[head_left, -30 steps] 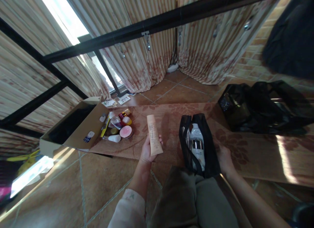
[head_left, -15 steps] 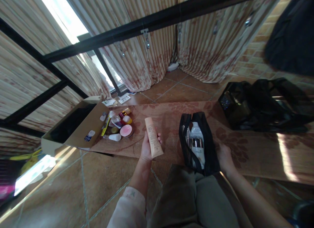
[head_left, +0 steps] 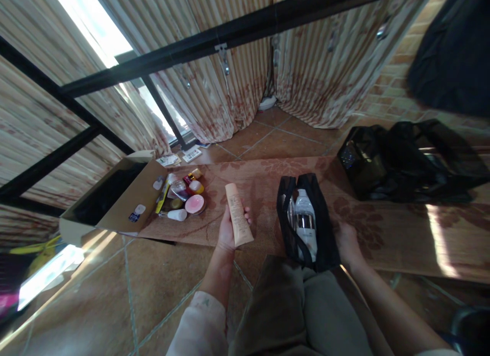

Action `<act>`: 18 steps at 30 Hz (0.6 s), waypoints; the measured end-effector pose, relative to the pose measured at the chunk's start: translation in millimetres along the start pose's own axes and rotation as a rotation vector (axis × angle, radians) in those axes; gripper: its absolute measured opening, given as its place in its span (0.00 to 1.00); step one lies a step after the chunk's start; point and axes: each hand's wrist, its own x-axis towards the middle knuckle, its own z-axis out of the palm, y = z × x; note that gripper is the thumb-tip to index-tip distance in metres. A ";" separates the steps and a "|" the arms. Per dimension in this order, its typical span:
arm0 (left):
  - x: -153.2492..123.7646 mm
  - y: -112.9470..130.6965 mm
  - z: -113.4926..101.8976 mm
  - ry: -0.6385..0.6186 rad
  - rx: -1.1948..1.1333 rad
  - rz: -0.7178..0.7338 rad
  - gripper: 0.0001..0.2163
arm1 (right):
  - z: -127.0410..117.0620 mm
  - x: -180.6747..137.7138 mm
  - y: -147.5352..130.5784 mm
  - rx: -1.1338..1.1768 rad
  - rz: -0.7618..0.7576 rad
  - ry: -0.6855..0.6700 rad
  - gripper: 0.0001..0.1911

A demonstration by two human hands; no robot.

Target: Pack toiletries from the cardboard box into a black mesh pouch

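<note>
My left hand (head_left: 227,232) is closed around a beige squeeze tube (head_left: 237,215), which lies along the palm with its cap end pointing away from me. To its right an unzipped black mesh toiletry pouch (head_left: 328,238) rests by the edge of the cloth-covered bench, against my knees. Inside the pouch stands a clear bottle (head_left: 306,220) with a silver band and a pale lower part. My right hand (head_left: 346,243) is against the pouch's right side, its fingers hidden there.
Cosmetics lie at the left: a pink round compact (head_left: 195,205), a white-capped tube (head_left: 177,214) and several small bottles. Beyond them is an open cardboard box (head_left: 126,205). A larger black bag (head_left: 386,162) sits on the bench cloth (head_left: 264,174) at the right. Curtains (head_left: 229,100) hang behind.
The view has shifted very slightly. Both hands, the tube and the pouch keep the same places relative to one another.
</note>
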 end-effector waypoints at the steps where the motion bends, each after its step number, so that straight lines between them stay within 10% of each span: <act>1: -0.1 -0.1 0.0 -0.005 0.005 -0.003 0.20 | 0.5 0.1 1.5 0.002 -0.004 0.002 0.16; 18: 2.5 -12.1 -6.6 -0.046 0.274 0.208 0.17 | 1.0 0.7 2.3 -0.001 -0.018 -0.005 0.16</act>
